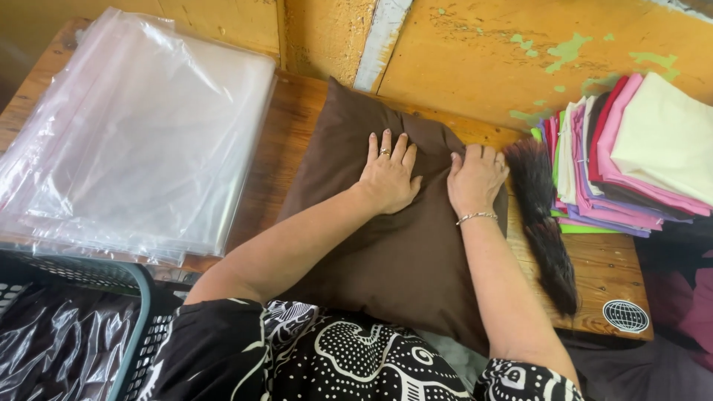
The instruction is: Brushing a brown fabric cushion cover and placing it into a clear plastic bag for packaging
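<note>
A dark brown pillow [394, 252] lies on a wooden table [601, 260], tilted like a diamond. My left hand [388, 174] rests flat on its upper part, fingers spread, a ring on one finger. My right hand [475, 178], with a bracelet at the wrist, presses on the pillow's upper right edge with the fingers curled over the fabric. The two hands are close together, a few centimetres apart.
A stack of clear plastic bags [141, 134] covers the table's left side. A dark bristly brush [546, 230] lies right of the pillow. Folded cloths in several colours [631, 156] are piled at the right. A basket holding plastic [67, 334] stands at the lower left. A yellow wall [483, 52] is behind.
</note>
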